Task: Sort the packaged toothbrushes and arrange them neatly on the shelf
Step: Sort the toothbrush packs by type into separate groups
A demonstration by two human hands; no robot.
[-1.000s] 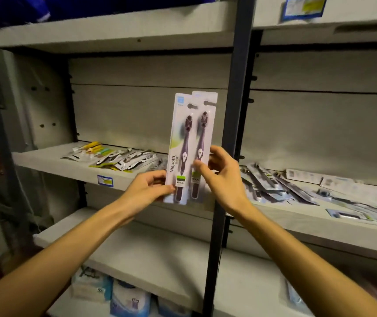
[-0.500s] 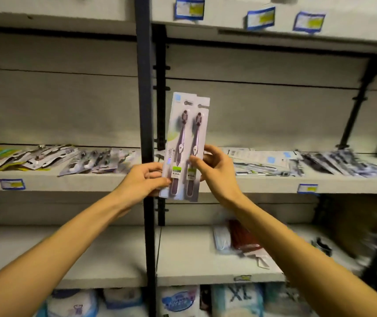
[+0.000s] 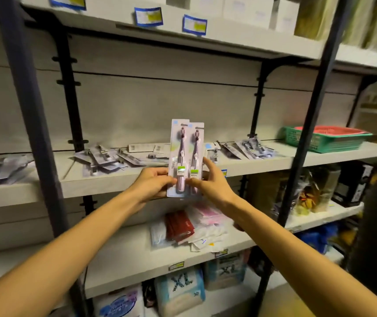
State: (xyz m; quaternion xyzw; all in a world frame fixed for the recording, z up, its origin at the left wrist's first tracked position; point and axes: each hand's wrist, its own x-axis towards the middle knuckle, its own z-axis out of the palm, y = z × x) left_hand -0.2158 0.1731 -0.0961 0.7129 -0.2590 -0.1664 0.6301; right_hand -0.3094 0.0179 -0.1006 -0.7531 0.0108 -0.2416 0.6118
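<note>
Two packs (image 3: 186,156) stand upright and side by side, overlapping a little, held up in front of the middle shelf (image 3: 137,177); each shows a dark brush, head up, with a green sticker low on the handle; the left hand (image 3: 154,183) grips the lower left edge of the left pack, thumb across its front near the sticker, fingers curled behind; the right hand (image 3: 210,183) pinches the lower right edge of the right pack, thumb on the front, index finger raised along the side; both hands sit low on the packs, so the tops rise free above the fingers; the bottoms of the packs hang just below the shelf's front lip, not resting on it; behind them, on that same shelf, loose packs (image 3: 107,157) lie flat in a scatter to the left, and more loose ones (image 3: 244,148) lie to the right, some overlapping; far right on the shelf sits a stack of baskets (image 3: 324,139), red nested in green; the shelf below carries a red packet (image 3: 179,226) and pale sachets heaped beside it, directly under the hands; price tags (image 3: 148,16) are stuck along the edge of the shelf above; dark posts (image 3: 32,124) run up the front of the rack on either side of the arms
</note>
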